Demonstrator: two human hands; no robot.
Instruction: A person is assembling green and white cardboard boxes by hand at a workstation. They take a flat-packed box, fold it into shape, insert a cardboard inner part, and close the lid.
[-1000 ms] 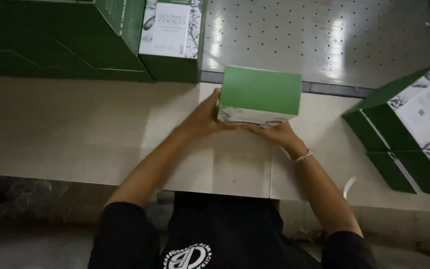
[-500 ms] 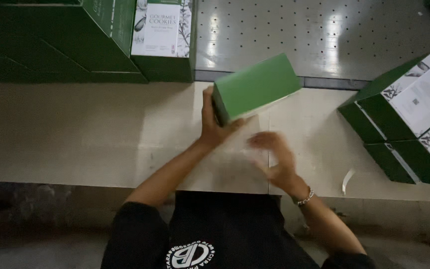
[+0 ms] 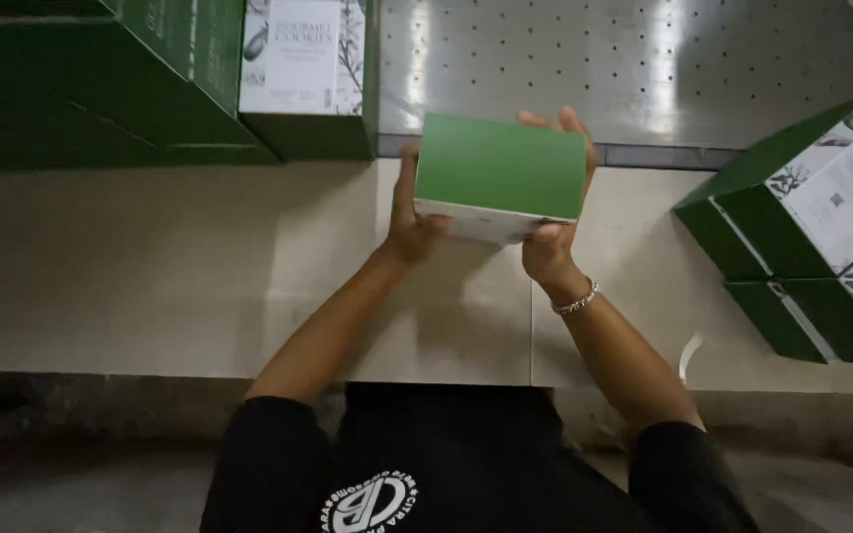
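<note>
A: Pale counter [image 3: 150, 276], perforated metal sheet [image 3: 644, 69] beyond. Green box [image 3: 502, 168] held above it, centre.

B: Left hand [image 3: 409, 222] and right hand [image 3: 555, 242] clasp its ends. Risk: fingertip grip slips, box drops onto counter.

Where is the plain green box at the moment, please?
In the head view, the plain green box is at centre, held above the pale worktop between the left hand and right hand.
</note>
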